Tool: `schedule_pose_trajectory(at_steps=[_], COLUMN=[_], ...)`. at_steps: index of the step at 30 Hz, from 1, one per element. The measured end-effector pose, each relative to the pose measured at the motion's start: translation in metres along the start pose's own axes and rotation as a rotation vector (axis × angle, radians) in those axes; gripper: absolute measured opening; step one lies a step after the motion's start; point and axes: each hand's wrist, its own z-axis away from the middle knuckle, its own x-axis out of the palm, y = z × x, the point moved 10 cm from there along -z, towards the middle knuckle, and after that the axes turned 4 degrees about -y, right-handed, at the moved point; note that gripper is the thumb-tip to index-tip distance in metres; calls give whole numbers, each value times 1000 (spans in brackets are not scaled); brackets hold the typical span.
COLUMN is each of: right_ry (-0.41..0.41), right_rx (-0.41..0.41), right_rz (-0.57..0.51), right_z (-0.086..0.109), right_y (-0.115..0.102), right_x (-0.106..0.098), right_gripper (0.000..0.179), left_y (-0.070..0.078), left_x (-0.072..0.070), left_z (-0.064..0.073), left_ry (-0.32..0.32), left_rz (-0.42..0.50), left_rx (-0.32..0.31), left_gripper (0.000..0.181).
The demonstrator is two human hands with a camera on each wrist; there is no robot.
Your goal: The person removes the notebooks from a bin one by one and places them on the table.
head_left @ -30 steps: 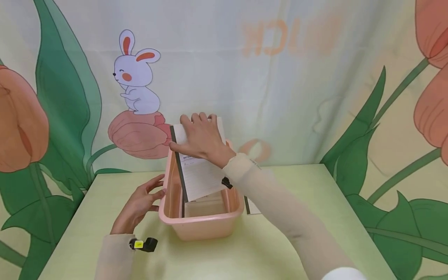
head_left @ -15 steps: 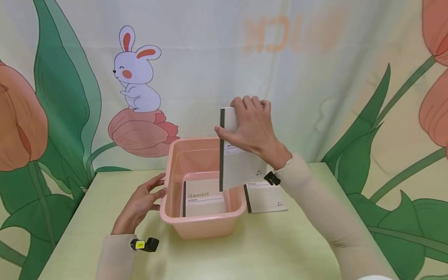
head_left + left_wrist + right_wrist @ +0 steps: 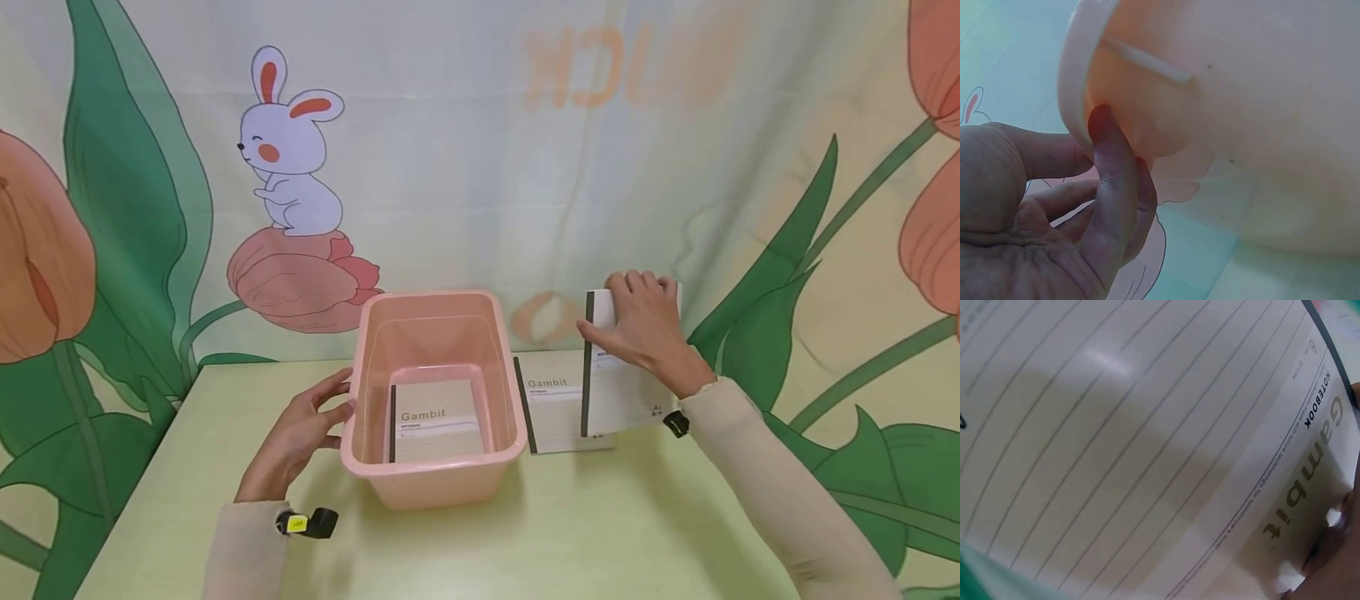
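Observation:
My right hand (image 3: 643, 329) grips a Gambit notebook (image 3: 618, 393) by its top end, with the dark spine on the left. The notebook is upright over the right of the table, and its lined cover fills the right wrist view. Behind its lower left part, a second Gambit notebook (image 3: 551, 421) lies flat on the table. A third notebook (image 3: 438, 427) lies on the floor of a pink plastic basin (image 3: 435, 469). My left hand (image 3: 306, 432) holds the basin's left rim, and the left wrist view has the fingers bent at that rim.
The pale green table (image 3: 480, 554) runs back to a curtain (image 3: 465, 167) printed with a rabbit and tulips. A black camera (image 3: 322, 523) is strapped to the left wrist, another (image 3: 677, 423) to the right.
My right hand has lifted the notebook out of the basin and carried it right, past the basin's rim and over the notebook on the table. My left hand has stayed at the basin.

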Motion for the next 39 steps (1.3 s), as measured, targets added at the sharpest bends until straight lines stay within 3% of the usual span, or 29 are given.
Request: schedule_pose_trajectory(at_steps=[11,20,30,39], right_ry=[-216,-321,-369,-399], right_rx=[69,142,158,129], right_rz=[5,15,-2,-16], right_z=[21,23,27,22], right_y=[82,125,134,126], right_x=[84,145,176,194], right_gripper=[69,73,75,72], left_y=[2,-1,1,1], left_x=[-3,-8,1,2], left_z=[0,3,1,1], left_ry=[-1,10,-6,-1], left_rz=[4,3,7,-2], left_rx=[-4,5,2,1], left_gripper=[63,65,65,66])
